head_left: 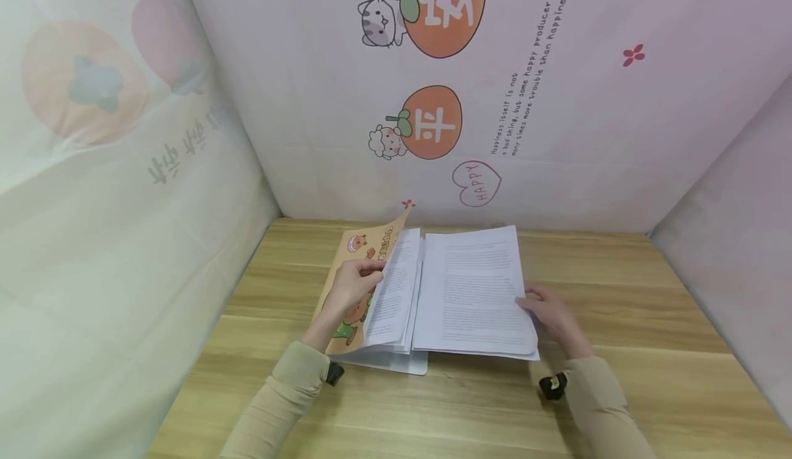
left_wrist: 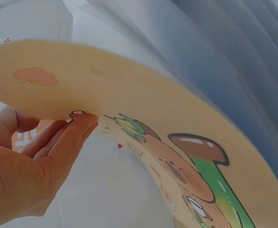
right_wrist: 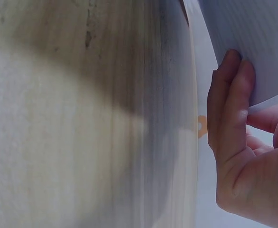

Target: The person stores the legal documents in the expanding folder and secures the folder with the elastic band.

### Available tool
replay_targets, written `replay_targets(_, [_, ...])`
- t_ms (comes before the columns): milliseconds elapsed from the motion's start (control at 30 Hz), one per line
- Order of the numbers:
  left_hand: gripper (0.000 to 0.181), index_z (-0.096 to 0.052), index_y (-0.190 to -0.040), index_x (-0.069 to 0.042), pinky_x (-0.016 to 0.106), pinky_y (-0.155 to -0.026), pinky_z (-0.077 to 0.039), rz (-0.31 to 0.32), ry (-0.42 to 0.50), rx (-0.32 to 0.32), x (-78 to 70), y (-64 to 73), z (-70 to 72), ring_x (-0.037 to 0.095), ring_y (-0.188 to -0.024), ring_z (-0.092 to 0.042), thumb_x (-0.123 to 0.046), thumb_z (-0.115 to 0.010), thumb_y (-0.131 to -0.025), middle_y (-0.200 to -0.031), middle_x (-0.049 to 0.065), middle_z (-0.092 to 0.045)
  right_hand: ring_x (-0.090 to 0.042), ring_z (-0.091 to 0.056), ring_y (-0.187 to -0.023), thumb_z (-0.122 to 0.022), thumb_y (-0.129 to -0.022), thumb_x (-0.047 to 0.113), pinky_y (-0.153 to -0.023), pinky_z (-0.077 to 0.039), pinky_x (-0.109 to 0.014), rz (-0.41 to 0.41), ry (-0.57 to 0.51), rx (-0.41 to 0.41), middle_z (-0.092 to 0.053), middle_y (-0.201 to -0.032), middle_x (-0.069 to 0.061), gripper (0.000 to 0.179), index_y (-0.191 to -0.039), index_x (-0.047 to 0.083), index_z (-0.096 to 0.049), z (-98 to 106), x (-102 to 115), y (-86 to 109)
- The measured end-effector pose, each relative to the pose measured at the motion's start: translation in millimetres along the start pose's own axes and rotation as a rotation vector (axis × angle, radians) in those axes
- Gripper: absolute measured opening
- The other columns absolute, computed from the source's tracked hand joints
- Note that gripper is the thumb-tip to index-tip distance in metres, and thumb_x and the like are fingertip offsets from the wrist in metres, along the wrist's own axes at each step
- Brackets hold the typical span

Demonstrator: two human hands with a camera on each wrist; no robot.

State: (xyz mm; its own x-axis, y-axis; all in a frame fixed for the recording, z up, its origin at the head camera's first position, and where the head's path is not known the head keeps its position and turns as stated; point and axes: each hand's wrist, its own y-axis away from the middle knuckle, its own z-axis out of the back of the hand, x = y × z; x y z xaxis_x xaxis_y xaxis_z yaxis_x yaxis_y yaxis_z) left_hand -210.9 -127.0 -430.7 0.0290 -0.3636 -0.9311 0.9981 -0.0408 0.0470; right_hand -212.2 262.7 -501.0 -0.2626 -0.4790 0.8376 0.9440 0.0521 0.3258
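A tan folder cover [head_left: 374, 236] printed with cartoon animals stands partly raised on the table, bending in the left wrist view. At its edge, my left hand [head_left: 355, 282] pinches the cover between thumb and fingers. White printed pages [head_left: 396, 287] show beside the cover, and a pale back panel [head_left: 402, 363] juts out below. To their right, printed sheets [head_left: 476, 294] lie with their right edge lifted. My right hand [head_left: 551, 315] holds that edge, the fingers [right_wrist: 231, 99] along one face. Part of the right thumb is hidden by paper in the right wrist view.
The wood-grain table [head_left: 482, 411] extends on both sides of the papers. A white patterned cloth [head_left: 346, 170] hangs behind, with further cloth walls left and right. Each wrist carries a small black device; the right one [head_left: 553, 385] stands off the beige sleeve.
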Motion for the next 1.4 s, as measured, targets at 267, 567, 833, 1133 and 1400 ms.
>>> replay_targets(267, [0.031, -0.072, -0.115, -0.001, 0.025, -0.075, -0.059, -0.001, -0.003, -0.002, 2.0, -0.1, -0.6, 0.018, -0.093, -0.07, -0.007, -0.059, -0.087, -0.117, 0.023, -0.071, -0.012, -0.06, -0.084, -0.052, -0.1, 0.015, -0.072, -0.052, -0.027, 0.036, -0.024, 0.017, -0.062, -0.113, -0.021, 0.046, -0.135, -0.013, -0.043, -2.5, -5.9, -0.1])
replay_targets(567, [0.033, -0.07, -0.118, 0.001, 0.025, -0.075, -0.059, -0.009, -0.004, 0.011, 1.4, -0.1, 0.2, 0.018, -0.094, -0.069, -0.007, -0.058, -0.088, -0.118, 0.023, -0.071, -0.012, -0.061, -0.082, -0.052, -0.1, 0.016, -0.071, -0.052, -0.028, 0.021, -0.035, 0.02, -0.064, -0.108, -0.017, 0.046, -0.135, -0.013, -0.043, -3.6, -4.9, 0.1])
replay_targets(833, [0.034, -0.069, -0.119, 0.002, 0.025, -0.074, -0.06, -0.009, -0.016, 0.01, 2.8, -1.5, -0.2, 0.027, -0.098, -0.071, -0.008, -0.058, -0.088, -0.117, 0.024, -0.071, -0.01, -0.061, -0.081, -0.05, -0.101, 0.017, -0.071, -0.053, -0.028, 0.023, -0.059, 0.039, -0.065, -0.104, -0.012, 0.047, -0.137, -0.013, -0.04, -3.4, -2.2, 1.0])
replay_targets(1133, [0.034, -0.069, -0.119, 0.002, 0.025, -0.075, -0.06, -0.008, -0.025, 0.015, 3.4, -2.1, 0.0, 0.026, -0.098, -0.071, -0.009, -0.058, -0.089, -0.117, 0.023, -0.071, -0.011, -0.061, -0.084, -0.053, -0.099, 0.014, -0.074, -0.051, -0.027, 0.035, -0.045, 0.028, -0.064, -0.111, -0.02, 0.047, -0.136, -0.014, -0.042, -10.5, 4.6, -0.4])
replay_targets(1400, [0.033, -0.07, -0.118, 0.001, 0.025, -0.074, -0.059, -0.013, -0.022, 0.016, 3.8, -1.9, -0.6, 0.024, -0.096, -0.072, -0.008, -0.059, -0.089, -0.116, 0.023, -0.072, -0.012, -0.062, -0.083, -0.054, -0.099, 0.015, -0.073, -0.052, -0.028, 0.028, -0.055, 0.032, -0.065, -0.11, -0.02, 0.048, -0.137, -0.012, -0.042, -17.0, 8.7, -0.4])
